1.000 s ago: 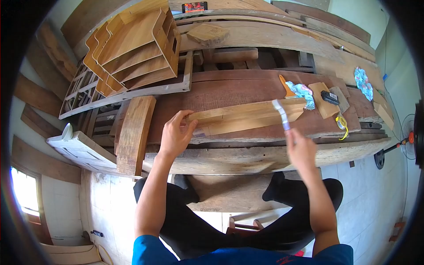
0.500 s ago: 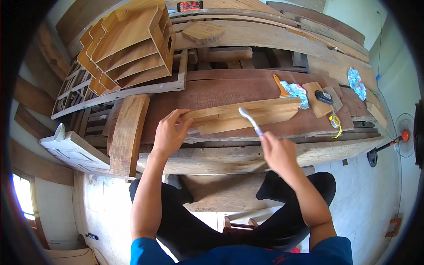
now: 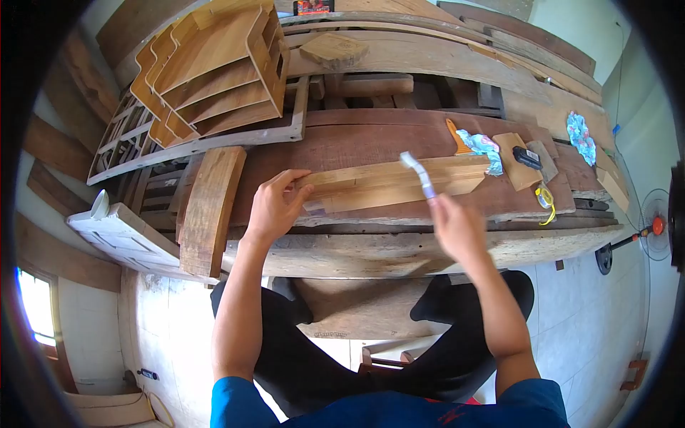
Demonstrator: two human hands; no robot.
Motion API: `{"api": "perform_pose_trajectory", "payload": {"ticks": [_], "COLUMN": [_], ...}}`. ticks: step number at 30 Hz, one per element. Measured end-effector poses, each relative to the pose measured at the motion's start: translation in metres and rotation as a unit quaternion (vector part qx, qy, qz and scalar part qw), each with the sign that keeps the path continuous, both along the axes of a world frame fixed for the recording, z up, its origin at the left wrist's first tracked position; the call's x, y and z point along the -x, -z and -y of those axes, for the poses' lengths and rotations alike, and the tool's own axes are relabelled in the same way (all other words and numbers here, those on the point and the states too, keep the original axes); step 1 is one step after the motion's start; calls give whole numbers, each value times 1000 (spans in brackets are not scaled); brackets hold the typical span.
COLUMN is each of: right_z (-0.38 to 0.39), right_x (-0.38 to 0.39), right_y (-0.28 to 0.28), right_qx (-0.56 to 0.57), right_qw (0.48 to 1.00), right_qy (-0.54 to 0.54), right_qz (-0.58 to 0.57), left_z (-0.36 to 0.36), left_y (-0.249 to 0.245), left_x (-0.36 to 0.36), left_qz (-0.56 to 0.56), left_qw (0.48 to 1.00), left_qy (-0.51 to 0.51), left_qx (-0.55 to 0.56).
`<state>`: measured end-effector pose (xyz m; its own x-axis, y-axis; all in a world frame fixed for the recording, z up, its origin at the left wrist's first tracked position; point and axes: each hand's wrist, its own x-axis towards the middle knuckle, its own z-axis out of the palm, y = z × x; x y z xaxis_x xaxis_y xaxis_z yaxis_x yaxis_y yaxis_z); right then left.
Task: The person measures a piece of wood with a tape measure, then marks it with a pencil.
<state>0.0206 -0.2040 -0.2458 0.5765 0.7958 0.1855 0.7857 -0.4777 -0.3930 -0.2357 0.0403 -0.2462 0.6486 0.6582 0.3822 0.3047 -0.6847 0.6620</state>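
A pale wooden board (image 3: pixel 399 187) lies lengthwise on the dark reddish plank (image 3: pixel 357 139). My left hand (image 3: pixel 277 205) grips its left end, thumb on the near side and fingers over the far edge. In my right hand (image 3: pixel 459 230) is a toothbrush (image 3: pixel 422 178) with a white head and a purplish handle, slightly blurred. The brush head points away from me and overlaps the board's far edge in this view.
A thick wood block (image 3: pixel 212 210) lies to the left, below a wooden tiered organizer (image 3: pixel 214 71). On the right are an orange-handled paintbrush (image 3: pixel 457 137), a crumpled blue cloth (image 3: pixel 481 148), a black tool (image 3: pixel 526 157) and a tape measure (image 3: pixel 544 197). A fan (image 3: pixel 655 221) stands at far right.
My right hand and the toothbrush have moved slightly right and the brush head has moved toward the board's far edge. My left hand keeps its grip. The whole view has shifted a little.
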Motion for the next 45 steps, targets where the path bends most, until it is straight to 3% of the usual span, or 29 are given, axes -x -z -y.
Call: {"api": "perform_pose_trajectory", "payload": {"ticks": [4, 7, 11, 16, 20, 25, 31, 35, 38, 39, 41, 43, 45], "right_z": [36, 26, -2, 17, 31, 6, 15, 7, 9, 10, 5, 0, -2], "right_x": [-65, -43, 13, -4, -22, 27, -14, 25, -2, -13, -3, 22, 31], "right_y": [-1, 5, 28, 17, 19, 20, 11, 28, 10, 7, 16, 31, 32], "right_qx": [7, -6, -67, -21, -45, -60, 1, -54, -45, -46, -40, -109, -73], "right_qw": [992, 994, 996, 998, 998, 994, 999, 991, 999, 998, 999, 987, 988], "right_qy": [109, 94, -36, 17, 36, -91, 23, -112, -25, -18, -26, -106, -126], "right_qz": [62, 62, 45, 56, 29, 18, 50, 44, -11, 37, 12, 54, 52], "left_z": [0, 8, 21, 19, 14, 17, 19, 17, 16, 17, 15, 13, 12], "left_y": [4, -2, -4, -4, 1, -6, -1, 0, 0, 0, 1, 4, 5], "left_x": [1, -3, -13, -14, -11, -15, -15, -18, -16, -16, -15, -17, -19], "left_qz": [-8, -30, -44, -47, -30, -54, -32, -29, -23, -22, -21, -22, -10], "left_qw": [1000, 999, 997, 998, 998, 997, 999, 999, 998, 998, 998, 998, 998], "left_qy": [-7, -18, -9, -11, -12, -2, 3, 20, 25, 23, 19, 26, 31], "left_qx": [-4, -4, -65, -47, -63, -50, -42, -40, -54, -59, -58, -50, -55]}}
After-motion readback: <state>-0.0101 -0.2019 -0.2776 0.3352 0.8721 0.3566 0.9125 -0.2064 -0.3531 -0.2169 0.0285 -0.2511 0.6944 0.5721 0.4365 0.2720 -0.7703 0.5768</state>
